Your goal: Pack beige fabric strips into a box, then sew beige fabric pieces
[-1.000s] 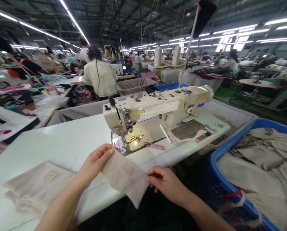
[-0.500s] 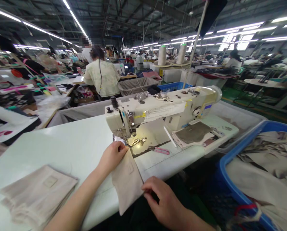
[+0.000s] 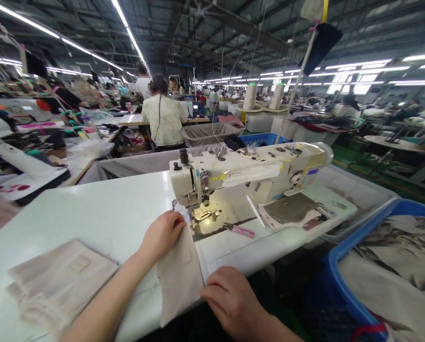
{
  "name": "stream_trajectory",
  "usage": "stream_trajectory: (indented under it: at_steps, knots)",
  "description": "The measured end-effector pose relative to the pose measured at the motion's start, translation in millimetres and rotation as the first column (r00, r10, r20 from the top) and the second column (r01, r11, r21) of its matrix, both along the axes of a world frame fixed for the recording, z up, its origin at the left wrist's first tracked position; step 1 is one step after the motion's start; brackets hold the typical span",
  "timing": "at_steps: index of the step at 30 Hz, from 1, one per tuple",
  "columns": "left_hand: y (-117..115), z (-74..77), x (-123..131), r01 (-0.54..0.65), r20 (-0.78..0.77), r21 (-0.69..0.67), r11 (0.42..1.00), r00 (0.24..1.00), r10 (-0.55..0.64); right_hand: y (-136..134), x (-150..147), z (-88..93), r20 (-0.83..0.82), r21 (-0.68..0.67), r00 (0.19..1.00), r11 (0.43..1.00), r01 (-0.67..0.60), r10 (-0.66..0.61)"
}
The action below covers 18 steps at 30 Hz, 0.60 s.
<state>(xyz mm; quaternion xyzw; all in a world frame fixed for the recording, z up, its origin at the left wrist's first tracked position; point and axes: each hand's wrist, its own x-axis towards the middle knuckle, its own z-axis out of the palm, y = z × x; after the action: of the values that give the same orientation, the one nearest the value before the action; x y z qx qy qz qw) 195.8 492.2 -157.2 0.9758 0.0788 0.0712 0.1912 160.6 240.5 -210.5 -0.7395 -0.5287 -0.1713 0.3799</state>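
A beige fabric piece (image 3: 179, 278) lies in front of the sewing machine (image 3: 244, 171), its lower end hanging over the table's front edge. My left hand (image 3: 164, 235) pinches its upper end, close beside the needle area. At the lower right edge of the same piece, my right hand (image 3: 230, 297) holds it with thumb and fingers closed. A bit of white material (image 3: 182, 211) shows beyond my left fingertips, under the machine head. To the right of the needle plate lie pink-handled thread snips (image 3: 241, 231).
Folded beige fabric pieces (image 3: 59, 280) are stacked at the left. A white pen-like stick (image 3: 255, 212) and more cloth (image 3: 290, 209) lie under the machine arm. A blue basket (image 3: 344, 251) of fabric stands at the right. Another person (image 3: 164, 116) sits ahead.
The view has shifted, so the machine sits lower and further right. My right hand and the fabric's lower end have swung left. My left hand still pinches the upper end.
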Motion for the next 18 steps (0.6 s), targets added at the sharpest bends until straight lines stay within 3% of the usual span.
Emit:
stream_trajectory:
  at_steps: [5,9,12,15,18]
  knots:
    - [16.7,12.1,-10.8,-0.044,-0.047,0.238,0.970,0.997,0.057,33.4,-4.8,-4.9,0.136,-0.058,0.990,0.998,-0.028,0.035]
    - [17.9,4.5,-28.6,-0.150,0.100,0.425,0.893,0.988,0.119,48.2,-5.9,-7.5,0.119,-0.033,0.989,0.996,-0.082,0.085]
    - [11.6,-9.9,-52.0,-0.206,0.198,0.480,0.853,0.973,0.123,45.6,0.8,-2.5,0.032,0.051,0.999,0.999,-0.018,0.017]
    - [10.6,-22.8,-82.5,-0.297,0.222,0.513,0.805,0.952,0.209,41.5,17.1,4.6,-0.055,0.107,0.994,0.989,0.103,-0.097]
    - [25.4,-31.1,-113.5,-0.386,0.196,0.409,0.827,0.922,0.333,47.7,38.5,11.7,-0.206,0.138,0.962,0.968,0.211,-0.180]
